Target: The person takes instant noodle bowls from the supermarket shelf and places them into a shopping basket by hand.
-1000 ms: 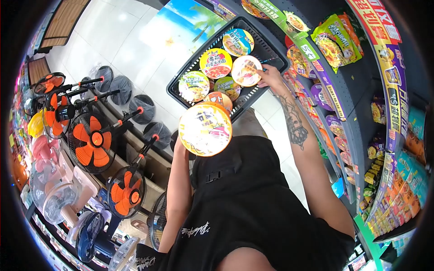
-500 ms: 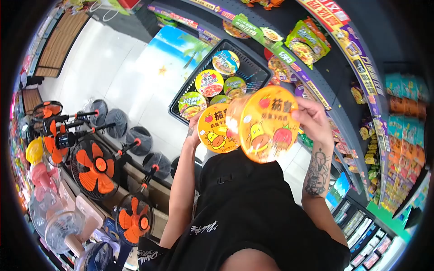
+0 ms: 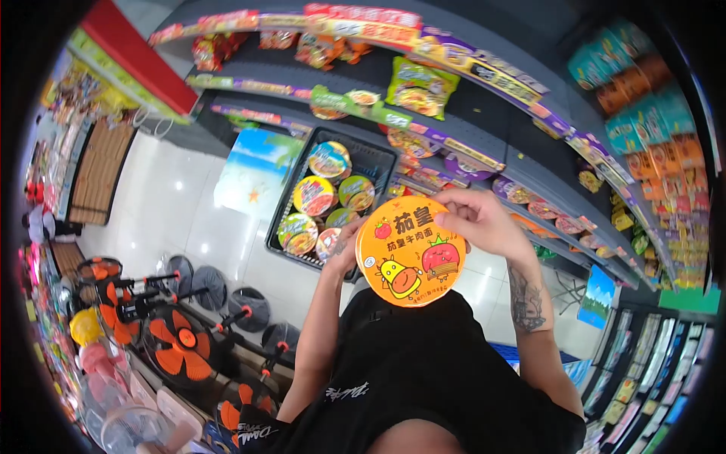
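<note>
Orange tub point(image 3: 411, 261) between two hands, lid up to the view.
The lid is round and bright orange, with large dark characters near the top, a smaller line of them below, a small red tomato to their left, a smiling tomato with a green crown at right and a yellow cartoon figure at lower left; its side is mostly hidden. It is held in front of the black shirt point(image 3: 408, 359), nearer than the basket point(image 3: 376, 157) of other tubs point(image 3: 314, 195). The right hand point(image 3: 484, 222) pinches the upper right rim, thumb on the lid, fingers curled behind. The left hand point(image 3: 344, 250) meets the left edge; its fingers pass behind, so I cannot tell how far they are closed.
</note>
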### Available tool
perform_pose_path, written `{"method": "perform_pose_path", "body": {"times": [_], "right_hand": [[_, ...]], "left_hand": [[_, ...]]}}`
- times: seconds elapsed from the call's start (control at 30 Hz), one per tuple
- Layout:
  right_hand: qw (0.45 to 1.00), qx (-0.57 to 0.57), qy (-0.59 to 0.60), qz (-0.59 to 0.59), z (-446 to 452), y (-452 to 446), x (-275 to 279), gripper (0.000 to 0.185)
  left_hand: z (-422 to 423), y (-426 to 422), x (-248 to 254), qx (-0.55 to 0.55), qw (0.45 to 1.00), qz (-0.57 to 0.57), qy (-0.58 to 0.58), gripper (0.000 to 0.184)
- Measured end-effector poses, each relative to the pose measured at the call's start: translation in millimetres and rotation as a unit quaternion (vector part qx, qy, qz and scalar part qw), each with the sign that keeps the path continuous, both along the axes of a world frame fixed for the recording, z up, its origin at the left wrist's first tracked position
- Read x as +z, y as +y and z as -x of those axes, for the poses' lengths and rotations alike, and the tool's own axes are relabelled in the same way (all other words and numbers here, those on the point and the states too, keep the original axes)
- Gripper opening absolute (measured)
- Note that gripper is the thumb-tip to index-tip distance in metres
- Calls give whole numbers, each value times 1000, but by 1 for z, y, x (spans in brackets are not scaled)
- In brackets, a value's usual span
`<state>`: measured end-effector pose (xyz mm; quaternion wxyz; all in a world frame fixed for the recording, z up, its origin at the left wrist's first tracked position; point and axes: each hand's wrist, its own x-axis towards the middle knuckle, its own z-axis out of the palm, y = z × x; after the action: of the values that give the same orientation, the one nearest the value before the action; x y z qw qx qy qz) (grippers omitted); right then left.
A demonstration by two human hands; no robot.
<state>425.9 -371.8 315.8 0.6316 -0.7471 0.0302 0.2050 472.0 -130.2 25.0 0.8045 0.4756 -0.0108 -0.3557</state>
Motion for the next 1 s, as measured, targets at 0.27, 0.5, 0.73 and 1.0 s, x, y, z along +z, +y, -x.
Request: {"method": "perform_pose_path", "body": {"times": [0.27, 0.5, 0.73, 1.0], "right_hand": [[791, -25, -472, 389, 145, -67, 75, 49], [694, -6, -444, 566, 210, -125, 59, 49], [692, -10, -431, 580, 226, -193, 89, 52], [609, -193, -534, 554, 109, -279, 140, 67]], "left_hand": [[23, -143, 46, -133, 990, 4, -36, 43], [71, -237, 70, -246, 965, 41, -87, 44], [104, -304, 87, -273, 953, 77, -110, 45], [71, -299, 101, -300, 943, 93, -113, 46]]}}
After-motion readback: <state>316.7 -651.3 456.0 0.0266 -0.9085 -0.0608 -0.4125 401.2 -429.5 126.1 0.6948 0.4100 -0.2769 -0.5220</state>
